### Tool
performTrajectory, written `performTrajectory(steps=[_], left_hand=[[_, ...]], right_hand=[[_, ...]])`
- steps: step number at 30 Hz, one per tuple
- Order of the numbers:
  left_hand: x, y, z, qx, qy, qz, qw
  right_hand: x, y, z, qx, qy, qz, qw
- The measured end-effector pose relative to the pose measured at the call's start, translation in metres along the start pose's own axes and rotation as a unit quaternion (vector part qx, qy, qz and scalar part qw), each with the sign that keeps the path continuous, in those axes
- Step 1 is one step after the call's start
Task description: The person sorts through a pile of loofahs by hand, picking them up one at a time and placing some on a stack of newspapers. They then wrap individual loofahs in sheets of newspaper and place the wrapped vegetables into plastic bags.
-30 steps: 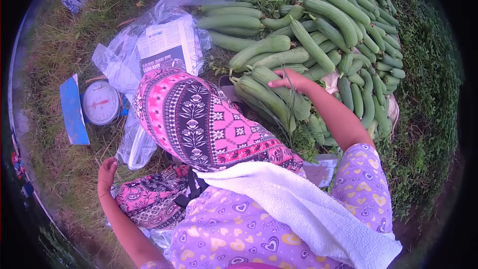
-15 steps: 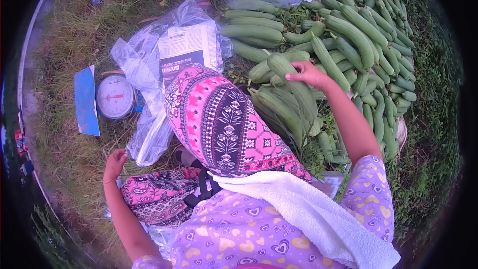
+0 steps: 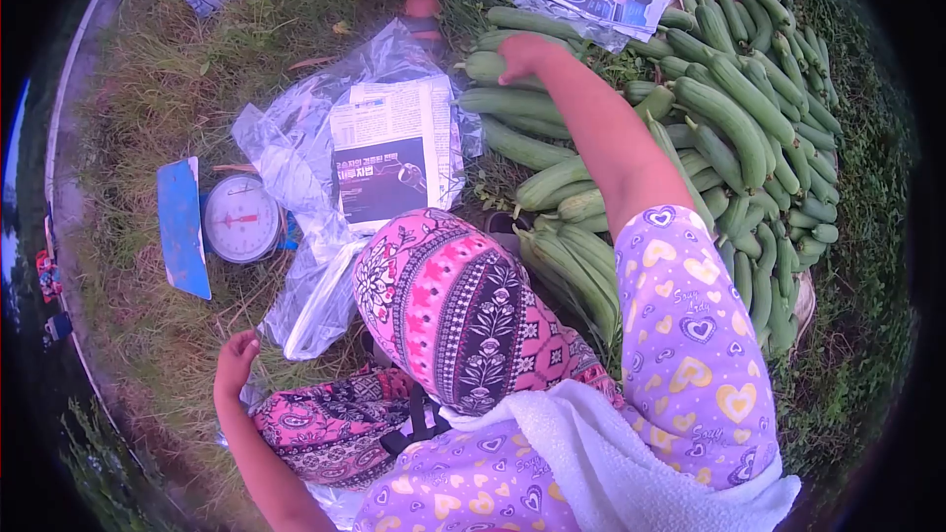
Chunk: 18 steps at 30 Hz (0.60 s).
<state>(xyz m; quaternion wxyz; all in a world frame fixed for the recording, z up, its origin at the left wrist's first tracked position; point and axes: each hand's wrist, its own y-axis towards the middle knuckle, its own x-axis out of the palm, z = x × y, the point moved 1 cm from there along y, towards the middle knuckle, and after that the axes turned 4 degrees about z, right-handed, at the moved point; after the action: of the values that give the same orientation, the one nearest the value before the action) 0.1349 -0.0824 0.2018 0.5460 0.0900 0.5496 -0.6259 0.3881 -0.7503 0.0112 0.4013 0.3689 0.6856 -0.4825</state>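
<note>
Swung the right hand (image 3: 524,57) farther out since the earlier frame in the head view, over to the row (image 3: 517,106) by the right edge of the bag (image 3: 276,148). Looks clamped over a gourd (image 3: 482,67) there, one end poking out leftward. Probably heavyish, stiff, kinda slick, easy to bruise. Best grabbed round the middle, not by the tip. Got the left hand (image 3: 236,363) loosely curled near the bag's near edge, nothing visible in it, can't tell how closed.

Head camera — forward and downward
</note>
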Motion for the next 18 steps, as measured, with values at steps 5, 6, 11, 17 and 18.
performTrajectory(steps=[5, 6, 11, 17, 18], left_hand=[[-0.005, 0.007, -0.011, -0.021, 0.025, -0.023, 0.999], [-0.004, 0.007, -0.009, -0.029, 0.033, -0.023, 0.999], [-0.002, 0.015, 0.005, -0.047, 0.054, -0.008, 0.997], [0.010, 0.018, 0.041, -0.015, 0.054, -0.013, 0.998], [0.010, 0.018, 0.042, -0.013, 0.046, -0.009, 0.999]], right_hand=[[0.021, -0.016, -0.027, 0.100, -0.013, 0.062, 0.993], [0.028, -0.019, -0.027, 0.111, -0.002, 0.112, 0.987], [0.061, -0.027, -0.027, 0.121, 0.029, 0.244, 0.962], [0.052, -0.042, -0.025, 0.197, 0.035, 0.217, 0.955], [0.051, -0.045, -0.023, 0.194, 0.043, 0.224, 0.954]])
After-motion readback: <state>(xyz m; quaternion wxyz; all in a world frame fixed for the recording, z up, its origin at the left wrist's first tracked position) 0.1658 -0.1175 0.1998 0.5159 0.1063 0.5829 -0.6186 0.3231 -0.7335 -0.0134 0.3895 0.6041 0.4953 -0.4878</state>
